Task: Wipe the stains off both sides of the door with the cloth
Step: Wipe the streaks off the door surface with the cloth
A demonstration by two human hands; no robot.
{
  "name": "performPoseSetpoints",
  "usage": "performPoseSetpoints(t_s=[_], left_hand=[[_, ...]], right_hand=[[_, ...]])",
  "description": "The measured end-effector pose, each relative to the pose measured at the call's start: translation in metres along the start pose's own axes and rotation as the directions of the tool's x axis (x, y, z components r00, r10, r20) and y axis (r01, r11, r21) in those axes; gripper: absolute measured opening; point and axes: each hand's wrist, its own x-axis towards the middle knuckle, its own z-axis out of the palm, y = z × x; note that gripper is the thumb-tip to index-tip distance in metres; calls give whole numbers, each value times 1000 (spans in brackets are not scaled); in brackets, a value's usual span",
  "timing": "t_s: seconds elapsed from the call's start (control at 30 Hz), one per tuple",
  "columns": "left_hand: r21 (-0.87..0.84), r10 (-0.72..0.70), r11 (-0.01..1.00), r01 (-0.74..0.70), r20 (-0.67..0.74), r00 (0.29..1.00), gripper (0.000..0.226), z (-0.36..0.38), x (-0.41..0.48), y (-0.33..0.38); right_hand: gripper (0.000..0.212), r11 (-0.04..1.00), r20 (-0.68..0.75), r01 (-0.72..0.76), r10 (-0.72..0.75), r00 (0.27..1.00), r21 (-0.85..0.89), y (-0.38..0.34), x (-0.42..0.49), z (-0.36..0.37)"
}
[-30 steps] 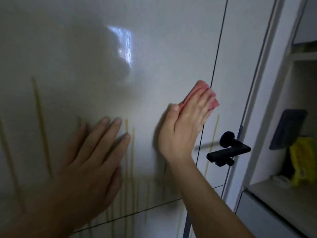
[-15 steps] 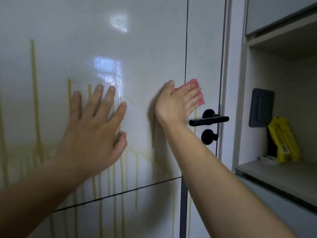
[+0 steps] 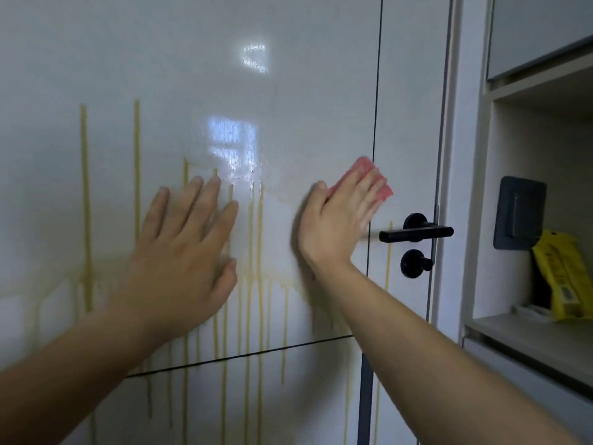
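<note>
An open niche (image 3: pixel 545 149) in pale built-in cabinetry is dim inside. A dark grey panel (image 3: pixel 519 213) is fixed to the niche's inner wall; just below it a yellow packet (image 3: pixel 560 281) stands leaning on the niche's shelf (image 3: pixel 526 340). Above the niche is a closed cabinet front (image 3: pixel 539 30).

Shelf (image 3: pixel 526 340) with yellow packet (image 3: pixel 560 277)

No writing can be read anywhere. At about four o'clock, the crinkled yellow plastic packet (image 3: pixel 560 274) standing on the pale wooden shelf (image 3: pixel 513 337) bears dark print and a small pale label patch, both too blurred to make out.
</note>
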Motion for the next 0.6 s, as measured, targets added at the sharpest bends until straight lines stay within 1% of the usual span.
performPoseSetpoints(t_s=[0.03, 0.07, 0.1, 0.13, 0.23, 0.27, 0.3, 0.33, 0.37, 0.4, 0.43, 0.47, 0.53, 0.57, 0.6], left_hand=[[22, -15, 1000, 15, -8, 1000, 71, -2, -7, -6], [43, -26, 999, 26, -7, 1000, 71, -4, -12, -12], [58, -37, 998, 36, 6, 999, 72, -5, -16, -19], [68, -46, 997, 44, 25, 999, 73, -5, -18, -24], [83, -48, 996, 42, 73, 996, 74, -2, -21, -33], [89, -44, 995, 37, 78, 996, 75, 0, -22, -33], [93, -42, 995, 35, 75, 996, 75, 1, -23, -33], [95, -44, 995, 38, 68, 997, 75, 2, -23, -33], [96, -48, 994, 42, 62, 997, 75, 2, -23, -32], [96, -52, 994, 46, 60, 997, 75, 3, -22, -32], [97, -56, 994, 50, 61, 997, 75, 3, -22, -31], [98, -60, 994, 54, 65, 996, 75, 4, -22, -30], [95, -67, 994, 60, 69, 995, 75, 5, -23, -29], [91, -71, 994, 64, 66, 995, 75, 6, -23, -29], [86, -75, 994, 70, 63, 995, 74, 6, -23, -28]], right_hand=[[78, 983, 56, 180, -178, 982, -40, 6, -16, 4], [78, 946, 120, 314, -303, 945, -81, 13, -22, 6], [78, 917, 153, 389, -373, 915, -90, 16, -16, 6], [77, 907, 149, 410, -394, 907, -97, 16, -3, 5], [77, 942, 114, 328, -320, 941, -66, -5, 12, 6], [77, 927, 124, 371, -361, 924, -64, -10, 1, 9], [76, 875, 161, 480, -465, 871, -70, -12, -14, 12], [75, 783, 215, 617, -591, 777, -76, -7, -28, 15], [74, 684, 265, 725, -686, 677, -79, -2, -37, 15], [74, 618, 291, 783, -737, 610, -77, 3, -34, 13], [74, 609, 285, 789, -745, 603, -80, 3, -25, 13], [73, 649, 260, 755, -716, 648, -93, -3, -14, 14], [73, 791, 204, 605, -579, 790, -97, -20, -5, 18], [74, 824, 186, 561, -541, 820, -79, -27, -10, 20], [73, 815, 187, 577, -558, 809, -63, -29, -23, 21]])
